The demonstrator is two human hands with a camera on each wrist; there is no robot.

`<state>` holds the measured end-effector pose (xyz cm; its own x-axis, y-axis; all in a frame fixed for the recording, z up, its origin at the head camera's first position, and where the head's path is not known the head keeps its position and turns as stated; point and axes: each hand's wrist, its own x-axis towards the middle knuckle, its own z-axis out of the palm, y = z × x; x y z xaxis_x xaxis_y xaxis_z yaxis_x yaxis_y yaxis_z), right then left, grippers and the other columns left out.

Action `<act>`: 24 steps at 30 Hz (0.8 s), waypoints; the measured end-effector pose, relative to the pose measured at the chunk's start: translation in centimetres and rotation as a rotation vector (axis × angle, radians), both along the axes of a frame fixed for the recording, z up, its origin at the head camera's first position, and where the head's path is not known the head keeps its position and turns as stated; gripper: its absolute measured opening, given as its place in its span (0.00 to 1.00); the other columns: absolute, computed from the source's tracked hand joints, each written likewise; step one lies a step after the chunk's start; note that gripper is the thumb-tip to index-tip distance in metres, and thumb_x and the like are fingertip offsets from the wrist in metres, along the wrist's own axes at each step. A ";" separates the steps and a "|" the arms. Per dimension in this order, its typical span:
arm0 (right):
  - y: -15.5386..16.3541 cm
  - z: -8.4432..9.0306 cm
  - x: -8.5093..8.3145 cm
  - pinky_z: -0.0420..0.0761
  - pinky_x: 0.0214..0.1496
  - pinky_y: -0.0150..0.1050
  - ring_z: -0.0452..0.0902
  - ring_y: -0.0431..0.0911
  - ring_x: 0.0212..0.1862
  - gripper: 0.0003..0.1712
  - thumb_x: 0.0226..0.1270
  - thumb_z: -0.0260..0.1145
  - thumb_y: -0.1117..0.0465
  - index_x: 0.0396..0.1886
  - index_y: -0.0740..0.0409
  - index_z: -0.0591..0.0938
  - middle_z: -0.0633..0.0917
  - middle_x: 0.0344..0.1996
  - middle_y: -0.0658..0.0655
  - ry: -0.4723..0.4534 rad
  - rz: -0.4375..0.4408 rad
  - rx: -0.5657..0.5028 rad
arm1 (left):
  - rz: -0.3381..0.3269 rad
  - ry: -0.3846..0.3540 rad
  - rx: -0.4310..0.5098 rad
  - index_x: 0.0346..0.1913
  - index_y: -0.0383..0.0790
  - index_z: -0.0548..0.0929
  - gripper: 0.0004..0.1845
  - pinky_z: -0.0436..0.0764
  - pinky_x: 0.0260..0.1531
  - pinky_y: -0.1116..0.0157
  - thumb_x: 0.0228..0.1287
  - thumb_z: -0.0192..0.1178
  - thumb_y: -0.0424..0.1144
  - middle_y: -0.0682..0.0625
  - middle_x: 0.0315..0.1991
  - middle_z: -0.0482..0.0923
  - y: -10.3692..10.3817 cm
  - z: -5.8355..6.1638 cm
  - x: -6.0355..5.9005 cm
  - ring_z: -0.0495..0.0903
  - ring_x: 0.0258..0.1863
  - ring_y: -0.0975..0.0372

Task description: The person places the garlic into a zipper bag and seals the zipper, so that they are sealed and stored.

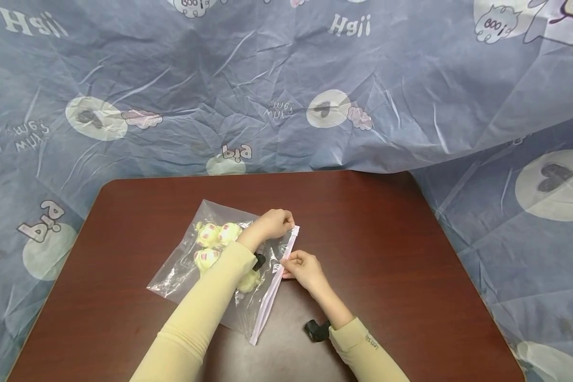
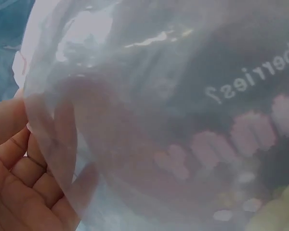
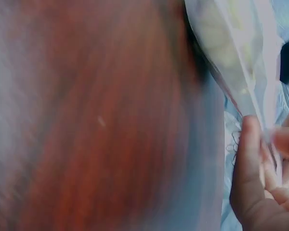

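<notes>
A clear zip bag lies slanted over the table, its pale pink zip strip on the right side. Inside are several pale yellow plush-like items with pink patches, partly hidden behind the left forearm. My left hand reaches across the bag and pinches its far corner near the strip's end. In the left wrist view, fingers show at the edge of the clear film. My right hand pinches the strip near its middle, at the small slider. The right wrist view shows its thumb against the strip.
The brown table is glossy, with rounded far corners. A blue printed cloth hangs behind it and along its sides. Black wrist cameras sit on both wrists, the right one close over the tabletop.
</notes>
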<state>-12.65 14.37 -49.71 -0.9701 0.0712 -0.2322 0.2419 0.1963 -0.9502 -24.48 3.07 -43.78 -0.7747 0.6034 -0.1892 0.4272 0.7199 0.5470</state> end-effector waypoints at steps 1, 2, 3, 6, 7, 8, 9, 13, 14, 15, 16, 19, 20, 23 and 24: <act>0.1 0.1 -0.2 0.89 0.36 0.42 0.86 0.45 0.26 0.11 0.66 0.66 0.66 0.39 0.73 0.80 0.88 0.28 0.63 0.000 -0.010 0.003 | -0.003 -0.001 -0.001 0.41 0.39 0.83 0.08 0.80 0.49 0.60 0.73 0.55 0.37 0.46 0.39 0.84 0.0 0.0 0.0 0.80 0.40 0.57; 0.3 0.2 -0.5 0.89 0.36 0.41 0.86 0.43 0.27 0.12 0.66 0.66 0.64 0.41 0.73 0.80 0.88 0.30 0.64 0.006 -0.027 0.007 | -0.003 -0.005 0.000 0.41 0.39 0.83 0.08 0.80 0.49 0.60 0.73 0.55 0.37 0.46 0.39 0.84 0.1 0.1 0.0 0.80 0.41 0.57; 0.4 0.3 -0.8 0.89 0.37 0.40 0.85 0.41 0.28 0.14 0.67 0.66 0.63 0.42 0.73 0.80 0.88 0.32 0.65 0.014 -0.050 0.003 | -0.001 -0.008 0.001 0.40 0.39 0.83 0.08 0.81 0.48 0.60 0.73 0.55 0.37 0.47 0.39 0.84 0.1 0.1 0.1 0.81 0.40 0.57; 0.9 0.5 -1.9 0.88 0.39 0.36 0.84 0.38 0.29 0.16 0.70 0.64 0.62 0.45 0.74 0.80 0.88 0.35 0.66 0.044 -0.139 -0.043 | 0.003 0.001 -0.006 0.40 0.39 0.84 0.07 0.81 0.47 0.60 0.72 0.56 0.37 0.47 0.39 0.85 0.2 0.1 0.1 0.80 0.39 0.58; 1.0 0.6 -2.3 0.88 0.38 0.35 0.83 0.38 0.29 0.16 0.71 0.63 0.62 0.45 0.75 0.79 0.88 0.35 0.66 0.054 -0.160 -0.068 | 0.005 0.004 -0.006 0.39 0.39 0.84 0.07 0.80 0.46 0.61 0.72 0.56 0.37 0.47 0.38 0.85 0.3 0.1 0.1 0.80 0.38 0.58; 1.2 0.6 -2.6 0.88 0.38 0.34 0.83 0.37 0.29 0.16 0.71 0.62 0.62 0.45 0.75 0.79 0.88 0.34 0.65 0.056 -0.177 -0.089 | 0.007 0.006 -0.007 0.39 0.39 0.84 0.07 0.80 0.45 0.61 0.72 0.56 0.37 0.47 0.37 0.85 0.3 0.1 0.1 0.79 0.37 0.59; 1.3 0.7 -2.9 0.88 0.37 0.32 0.83 0.37 0.28 0.16 0.72 0.62 0.63 0.44 0.76 0.79 0.88 0.32 0.63 0.049 -0.190 -0.114 | 0.007 0.012 -0.007 0.38 0.39 0.84 0.07 0.80 0.43 0.62 0.71 0.57 0.37 0.47 0.37 0.85 0.4 0.1 0.1 0.78 0.35 0.59; 1.5 0.7 -3.6 0.86 0.33 0.27 0.82 0.35 0.26 0.15 0.72 0.61 0.63 0.44 0.76 0.79 0.85 0.27 0.55 0.006 -0.209 -0.171 | 0.005 0.023 -0.008 0.36 0.39 0.84 0.07 0.79 0.41 0.64 0.71 0.58 0.37 0.48 0.35 0.84 0.4 -0.1 0.3 0.76 0.33 0.61; 1.5 0.8 -3.8 0.85 0.32 0.26 0.81 0.35 0.26 0.15 0.72 0.61 0.63 0.45 0.76 0.79 0.84 0.27 0.53 -0.007 -0.209 -0.176 | 0.005 0.022 -0.012 0.36 0.39 0.84 0.08 0.79 0.40 0.64 0.71 0.58 0.38 0.48 0.35 0.84 0.4 -0.1 0.3 0.76 0.32 0.61; 1.6 0.8 -3.9 0.85 0.32 0.26 0.81 0.35 0.26 0.15 0.72 0.61 0.63 0.45 0.76 0.79 0.84 0.27 0.53 -0.012 -0.209 -0.185 | 0.004 0.025 -0.012 0.36 0.39 0.83 0.08 0.79 0.40 0.64 0.71 0.58 0.38 0.48 0.35 0.84 0.4 -0.1 0.3 0.76 0.33 0.61; 1.6 0.9 -4.0 0.85 0.32 0.26 0.81 0.35 0.26 0.15 0.72 0.61 0.63 0.45 0.76 0.79 0.83 0.27 0.52 -0.015 -0.208 -0.192 | 0.004 0.026 -0.014 0.36 0.39 0.83 0.08 0.79 0.41 0.64 0.71 0.57 0.38 0.48 0.35 0.84 0.3 0.0 0.2 0.76 0.33 0.61; 1.7 1.0 -4.3 0.84 0.33 0.25 0.80 0.35 0.27 0.15 0.72 0.62 0.63 0.45 0.75 0.79 0.83 0.27 0.51 -0.020 -0.195 -0.203 | 0.004 0.023 -0.021 0.36 0.39 0.83 0.09 0.79 0.42 0.63 0.72 0.57 0.39 0.48 0.36 0.84 0.3 0.4 0.0 0.76 0.34 0.60; 1.7 1.1 -4.4 0.84 0.33 0.25 0.80 0.35 0.27 0.15 0.72 0.61 0.63 0.45 0.75 0.79 0.83 0.27 0.50 -0.020 -0.188 -0.203 | 0.004 0.014 -0.024 0.36 0.39 0.82 0.09 0.78 0.42 0.63 0.72 0.57 0.40 0.47 0.37 0.84 0.3 0.5 0.0 0.76 0.35 0.60; 1.7 1.2 -4.5 0.83 0.32 0.24 0.79 0.35 0.26 0.14 0.72 0.61 0.63 0.44 0.74 0.79 0.82 0.25 0.49 -0.027 -0.171 -0.190 | -0.004 0.000 -0.032 0.37 0.39 0.83 0.09 0.78 0.43 0.63 0.72 0.57 0.41 0.47 0.38 0.84 0.3 0.7 -0.2 0.75 0.35 0.60; 1.7 1.2 -4.5 0.83 0.32 0.24 0.79 0.35 0.26 0.14 0.72 0.61 0.63 0.43 0.74 0.79 0.82 0.24 0.49 -0.031 -0.166 -0.185 | -0.009 -0.003 -0.033 0.37 0.39 0.83 0.09 0.78 0.43 0.63 0.72 0.57 0.40 0.47 0.38 0.84 0.3 0.8 -0.2 0.75 0.35 0.60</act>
<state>-17.12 16.08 -48.48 -0.9409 0.1826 -0.2854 0.2858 -0.0249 -0.9580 -24.68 3.34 -43.00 -0.7684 0.6039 -0.2118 0.4322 0.7338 0.5242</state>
